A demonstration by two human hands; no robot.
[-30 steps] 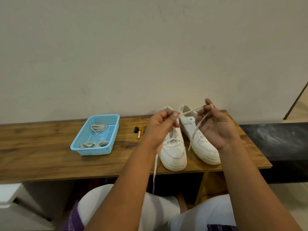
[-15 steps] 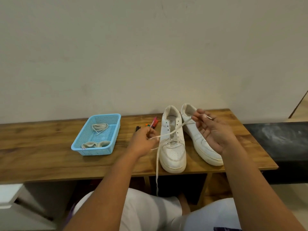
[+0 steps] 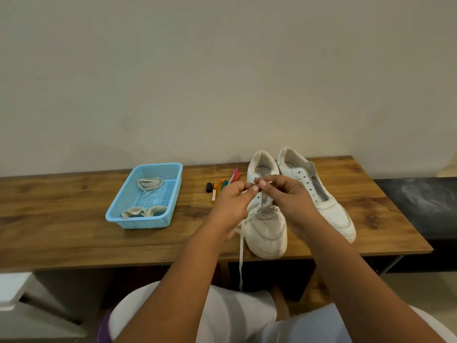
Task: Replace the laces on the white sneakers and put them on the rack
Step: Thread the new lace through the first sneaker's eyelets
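Both hands have come together now, right over the nearer sneaker [image 3: 265,219] – half a second back they were spread wide with the lace [image 3: 240,256] stretched between them, and now that span has closed up. The left hand [image 3: 233,201] has its thumb and fingers pinched on the lace end, and the right hand [image 3: 284,196] pinches the tip just beside it, a thin pale end poking out past the fingertips, right above the upper eyelets. Looks like the end is being lined up for the next hole, so I'd say the threading is only partway up this shoe. The other tail of the lace hangs slack off the table's [image 3: 61,231] front edge, down toward the lap.

The second sneaker [image 3: 319,191] sits just beside the first, to the right, tongue bare and eyelets empty – no lace in it at all, so that one's untouched. Over to the left the blue basket [image 3: 158,167] holds coiled laces [image 3: 148,184], well apart from the shoes, and a few markers [image 3: 222,184] lie between basket and sneakers. No rack in sight from here, so there's a fair way to go: finish this shoe, lace the other, then find the rack
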